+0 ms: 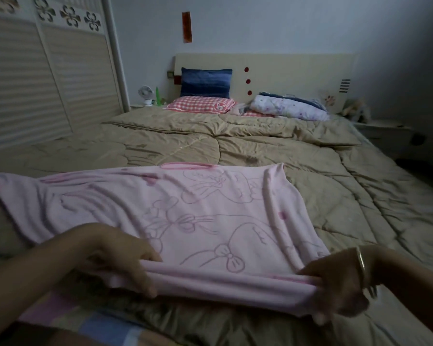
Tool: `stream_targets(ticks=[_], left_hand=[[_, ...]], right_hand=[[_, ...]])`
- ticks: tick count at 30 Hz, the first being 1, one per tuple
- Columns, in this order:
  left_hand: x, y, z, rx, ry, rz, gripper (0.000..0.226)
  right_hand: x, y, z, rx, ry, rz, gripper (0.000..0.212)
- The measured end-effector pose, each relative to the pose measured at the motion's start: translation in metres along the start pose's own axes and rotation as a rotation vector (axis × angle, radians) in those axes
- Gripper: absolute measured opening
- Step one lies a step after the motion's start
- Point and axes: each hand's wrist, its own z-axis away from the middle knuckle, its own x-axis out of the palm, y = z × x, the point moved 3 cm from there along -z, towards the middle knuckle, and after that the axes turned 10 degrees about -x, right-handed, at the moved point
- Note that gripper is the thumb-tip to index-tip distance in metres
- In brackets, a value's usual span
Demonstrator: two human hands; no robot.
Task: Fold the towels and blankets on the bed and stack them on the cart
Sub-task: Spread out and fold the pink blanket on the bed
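Now towel (198,211), left hand (125,258), right hand (335,290)

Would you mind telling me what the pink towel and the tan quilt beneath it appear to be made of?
Pink towel: likely terry or microfibre, matte, with a fuzzy nap and soft folds. Tan quilt: probably padded woven fabric, slightly shiny, puffy between stitched seams.

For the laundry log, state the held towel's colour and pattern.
Pale pink towel with darker pink outlined bows; head view.
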Motion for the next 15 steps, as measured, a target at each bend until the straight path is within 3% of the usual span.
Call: stream_targets(ticks=[3, 5, 7, 8, 11, 13, 15], left_hand=[[-0.013, -0.004, -0.015, -0.108, 0.138, -0.145, 0.04], [-0.026, -0.014, -0.029, -0.128, 0.294, -0.109, 0.032], [-0.035, -0.029, -0.044, -0.107, 0.479, -0.029, 0.03], [-0.038, -0.036, -0.051, -0.103, 0.587, 0.02, 0.027], [-0.033, -0.043, -0.053, 0.002, 0.806, 0.242, 0.024], [-0.02, -0.036, -0.043, 0.054, 0.615, 0.296, 0.044], [0.001, -0.027, -0.031, 0.009, 0.234, 0.158, 0.048]], right_hand=[[0.002, 0.013, -0.007, 0.154, 0.109, 0.275, 0.033], [-0.007, 0.035, -0.004, 0.343, 0.389, 0.483, 0.014], [-0.018, 0.055, 0.01, 0.497, 0.738, 0.414, 0.017], [-0.022, 0.066, 0.017, 0.498, 0.925, 0.335, 0.009], [-0.029, 0.074, 0.026, 0.248, 1.311, -0.001, 0.008], [-0.027, 0.058, 0.023, 0.073, 1.212, -0.245, 0.013], [-0.014, 0.046, 0.019, 0.059, 0.93, -0.244, 0.011]])
